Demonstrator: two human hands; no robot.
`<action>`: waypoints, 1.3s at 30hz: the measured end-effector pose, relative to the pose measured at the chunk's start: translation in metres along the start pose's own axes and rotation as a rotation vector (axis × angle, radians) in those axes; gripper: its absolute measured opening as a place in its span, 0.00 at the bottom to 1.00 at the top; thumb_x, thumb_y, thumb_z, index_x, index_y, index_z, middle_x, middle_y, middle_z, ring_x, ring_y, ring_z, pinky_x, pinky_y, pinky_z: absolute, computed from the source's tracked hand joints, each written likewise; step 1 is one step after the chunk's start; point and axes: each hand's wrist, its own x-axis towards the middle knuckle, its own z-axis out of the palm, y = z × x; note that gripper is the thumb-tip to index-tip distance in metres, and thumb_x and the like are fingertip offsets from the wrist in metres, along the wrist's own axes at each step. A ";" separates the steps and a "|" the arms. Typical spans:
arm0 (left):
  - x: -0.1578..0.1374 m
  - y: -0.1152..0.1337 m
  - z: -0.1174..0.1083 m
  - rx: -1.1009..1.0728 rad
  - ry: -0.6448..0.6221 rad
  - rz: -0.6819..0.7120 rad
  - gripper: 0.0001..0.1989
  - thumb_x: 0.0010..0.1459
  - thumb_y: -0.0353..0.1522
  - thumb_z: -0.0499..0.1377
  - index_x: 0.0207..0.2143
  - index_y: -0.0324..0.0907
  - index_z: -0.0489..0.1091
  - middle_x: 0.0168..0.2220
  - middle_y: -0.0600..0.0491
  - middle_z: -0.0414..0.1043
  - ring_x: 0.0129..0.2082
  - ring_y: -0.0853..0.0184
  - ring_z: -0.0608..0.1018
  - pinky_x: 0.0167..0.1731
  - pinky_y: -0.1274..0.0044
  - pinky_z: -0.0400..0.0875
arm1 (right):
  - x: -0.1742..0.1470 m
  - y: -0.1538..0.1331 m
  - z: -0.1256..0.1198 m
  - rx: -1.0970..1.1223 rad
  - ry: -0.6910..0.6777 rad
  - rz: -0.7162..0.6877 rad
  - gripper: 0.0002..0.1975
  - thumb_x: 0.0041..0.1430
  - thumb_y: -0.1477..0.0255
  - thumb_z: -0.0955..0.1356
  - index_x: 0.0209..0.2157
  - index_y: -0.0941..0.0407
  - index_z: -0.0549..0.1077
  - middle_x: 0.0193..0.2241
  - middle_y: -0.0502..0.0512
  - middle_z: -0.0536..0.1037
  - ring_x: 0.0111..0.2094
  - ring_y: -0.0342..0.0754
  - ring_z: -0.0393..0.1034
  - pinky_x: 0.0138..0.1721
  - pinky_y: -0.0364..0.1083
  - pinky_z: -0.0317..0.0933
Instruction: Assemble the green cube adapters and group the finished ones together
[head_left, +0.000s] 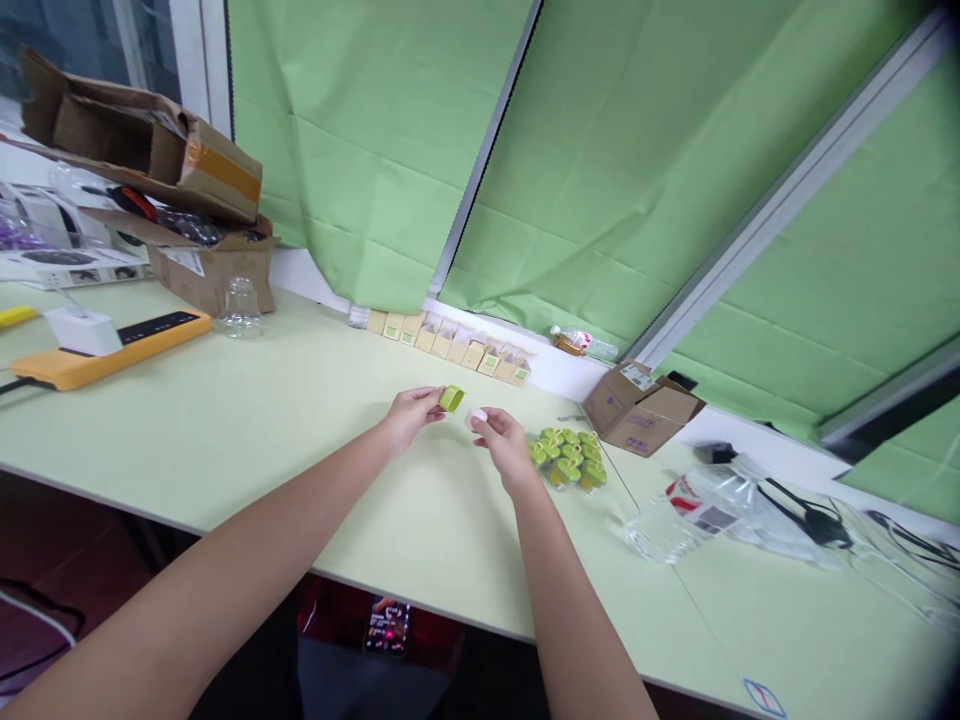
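Observation:
Above the middle of the pale table (247,420), my left hand (412,415) pinches a small lime-green cap (451,399) whose hollow side faces right. Just to its right, my right hand (501,440) grips a small white round piece (475,416) between thumb and fingers. A narrow gap separates the green cap from the white piece. Right of my right hand lies a cluster of small containers with green lids (568,455). Behind both hands runs a row of small tan boxes (450,341) along the wall.
An orange power strip (142,345), a clear plastic jar (241,308) and open cardboard boxes (217,265) stand at left. On the right are a small carton (637,408), a large clear bottle (694,510) and black cables (814,520). A phone (387,625) lies below the table edge.

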 end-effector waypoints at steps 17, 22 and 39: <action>-0.007 -0.002 0.008 0.059 -0.085 0.072 0.23 0.45 0.45 0.69 0.37 0.35 0.78 0.42 0.44 0.77 0.43 0.61 0.77 0.50 0.66 0.71 | -0.007 -0.012 0.005 0.383 -0.075 0.064 0.17 0.43 0.65 0.78 0.35 0.56 0.75 0.36 0.54 0.79 0.36 0.46 0.75 0.45 0.48 0.70; -0.007 -0.004 0.008 0.023 -0.082 0.084 0.22 0.46 0.45 0.68 0.36 0.35 0.78 0.41 0.45 0.77 0.42 0.62 0.77 0.49 0.66 0.72 | -0.007 -0.008 0.009 0.335 -0.051 0.021 0.20 0.44 0.63 0.77 0.37 0.57 0.75 0.36 0.55 0.79 0.37 0.47 0.76 0.46 0.50 0.70; -0.013 -0.003 0.012 0.001 -0.010 0.079 0.21 0.44 0.44 0.69 0.33 0.35 0.78 0.39 0.45 0.78 0.41 0.59 0.78 0.48 0.63 0.74 | -0.010 -0.003 0.020 0.072 -0.033 -0.222 0.21 0.49 0.60 0.74 0.41 0.58 0.76 0.37 0.58 0.80 0.35 0.49 0.75 0.41 0.51 0.71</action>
